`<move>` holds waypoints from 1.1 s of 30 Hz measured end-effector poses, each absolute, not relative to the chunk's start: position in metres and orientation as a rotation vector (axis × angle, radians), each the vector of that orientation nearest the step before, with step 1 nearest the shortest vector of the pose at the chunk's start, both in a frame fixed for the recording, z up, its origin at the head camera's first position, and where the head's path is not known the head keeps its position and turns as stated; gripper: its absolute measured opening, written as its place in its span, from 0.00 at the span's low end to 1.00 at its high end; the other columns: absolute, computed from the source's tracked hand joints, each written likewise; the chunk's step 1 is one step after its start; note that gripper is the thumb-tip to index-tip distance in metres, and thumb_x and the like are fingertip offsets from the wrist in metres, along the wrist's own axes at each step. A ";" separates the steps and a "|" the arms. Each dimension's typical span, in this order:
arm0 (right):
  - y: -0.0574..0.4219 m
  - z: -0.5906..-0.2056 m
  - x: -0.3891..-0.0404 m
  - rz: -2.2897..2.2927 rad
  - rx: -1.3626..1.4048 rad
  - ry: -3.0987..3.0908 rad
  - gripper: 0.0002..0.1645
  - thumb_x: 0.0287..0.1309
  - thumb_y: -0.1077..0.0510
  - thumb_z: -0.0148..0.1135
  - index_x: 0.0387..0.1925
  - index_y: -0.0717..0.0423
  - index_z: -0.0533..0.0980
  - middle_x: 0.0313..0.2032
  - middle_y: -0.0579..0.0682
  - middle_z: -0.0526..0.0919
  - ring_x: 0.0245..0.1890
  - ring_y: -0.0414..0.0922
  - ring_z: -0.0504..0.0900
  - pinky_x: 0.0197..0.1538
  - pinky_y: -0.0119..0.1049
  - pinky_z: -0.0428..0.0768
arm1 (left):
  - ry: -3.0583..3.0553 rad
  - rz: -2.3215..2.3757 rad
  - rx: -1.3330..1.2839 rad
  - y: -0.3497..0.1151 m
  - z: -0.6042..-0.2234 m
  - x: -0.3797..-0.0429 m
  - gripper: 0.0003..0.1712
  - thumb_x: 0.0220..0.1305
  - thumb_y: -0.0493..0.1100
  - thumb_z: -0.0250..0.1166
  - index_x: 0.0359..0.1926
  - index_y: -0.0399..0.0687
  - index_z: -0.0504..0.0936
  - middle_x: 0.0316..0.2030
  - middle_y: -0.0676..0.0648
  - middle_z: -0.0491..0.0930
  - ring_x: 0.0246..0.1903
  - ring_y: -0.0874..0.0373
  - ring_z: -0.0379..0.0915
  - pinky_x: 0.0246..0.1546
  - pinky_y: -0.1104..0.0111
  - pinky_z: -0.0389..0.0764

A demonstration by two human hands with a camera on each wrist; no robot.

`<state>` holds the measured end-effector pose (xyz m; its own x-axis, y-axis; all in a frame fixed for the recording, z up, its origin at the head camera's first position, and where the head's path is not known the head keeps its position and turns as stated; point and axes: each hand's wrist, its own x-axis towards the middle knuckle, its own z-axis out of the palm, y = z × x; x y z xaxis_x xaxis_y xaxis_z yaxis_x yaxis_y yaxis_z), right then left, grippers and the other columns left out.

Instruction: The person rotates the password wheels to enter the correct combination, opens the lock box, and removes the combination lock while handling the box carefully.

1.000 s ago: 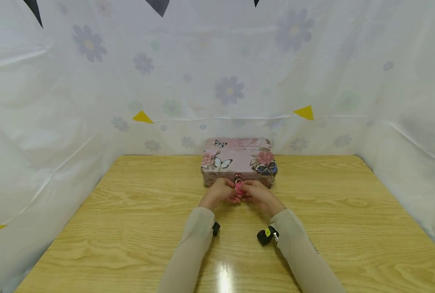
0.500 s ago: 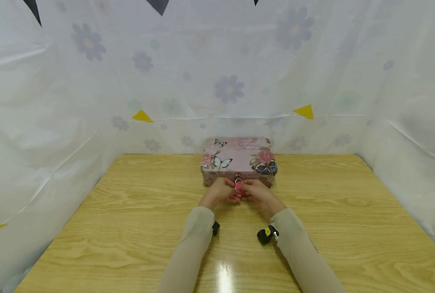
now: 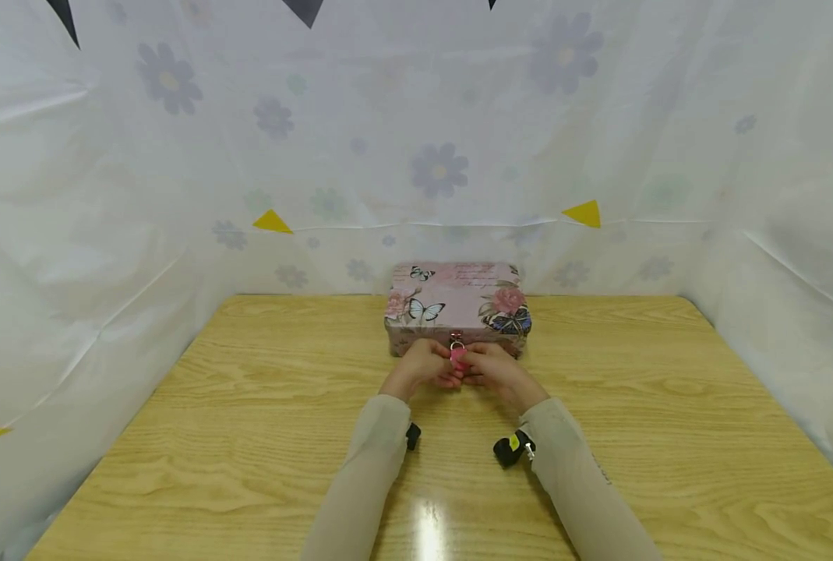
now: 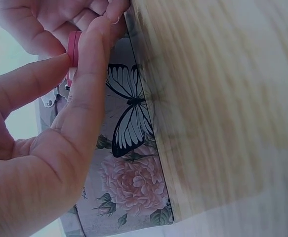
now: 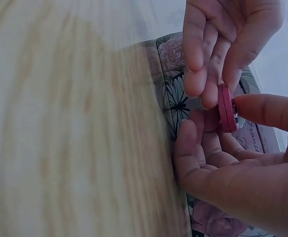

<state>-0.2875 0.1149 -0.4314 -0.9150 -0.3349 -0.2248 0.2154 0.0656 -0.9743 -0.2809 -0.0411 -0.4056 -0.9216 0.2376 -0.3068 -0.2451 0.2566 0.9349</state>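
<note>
A pink padlock [image 3: 459, 359] with a silver shackle is at the front clasp [image 3: 456, 336] of a pink box [image 3: 458, 296] printed with butterflies and roses. The box's lid is down. My left hand [image 3: 425, 364] pinches the padlock from the left, its thumb and finger on the body in the left wrist view. From the other side my right hand [image 3: 496, 369] grips it too; the right wrist view has that thumb against the padlock's face [image 5: 226, 109] and curled fingers behind. Whether the shackle is locked I cannot tell.
The box stands near the back of a wooden table [image 3: 248, 436]. White flowered sheeting [image 3: 360, 156] hangs behind and at both sides. Two yellow triangles [image 3: 581, 213] are on the back sheet. A black wrist camera [image 3: 510, 449] sits beside the right sleeve.
</note>
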 end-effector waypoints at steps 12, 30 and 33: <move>0.116 -0.430 -0.288 -1.888 -0.126 1.958 0.20 0.69 0.61 0.50 0.54 0.75 0.66 0.34 0.48 0.77 0.32 0.39 0.78 0.45 0.36 0.81 | 2.141 1.710 -0.020 -0.041 -0.405 -0.281 0.10 0.65 0.26 0.55 0.47 0.26 0.71 0.33 0.32 0.82 0.29 0.48 0.84 0.36 0.61 0.86; 0.119 -0.431 -0.290 -1.885 -0.167 1.937 0.21 0.69 0.64 0.46 0.56 0.78 0.65 0.33 0.48 0.79 0.33 0.39 0.79 0.44 0.35 0.81 | 2.114 1.732 -0.020 -0.041 -0.406 -0.282 0.11 0.64 0.25 0.55 0.47 0.25 0.70 0.31 0.32 0.82 0.32 0.43 0.84 0.37 0.60 0.85; 0.121 -0.430 -0.290 -1.877 -0.179 1.929 0.22 0.69 0.65 0.46 0.57 0.79 0.65 0.33 0.47 0.80 0.33 0.39 0.79 0.45 0.36 0.81 | 2.116 1.730 -0.022 -0.040 -0.405 -0.282 0.11 0.64 0.25 0.54 0.47 0.26 0.69 0.33 0.30 0.82 0.34 0.41 0.84 0.38 0.59 0.85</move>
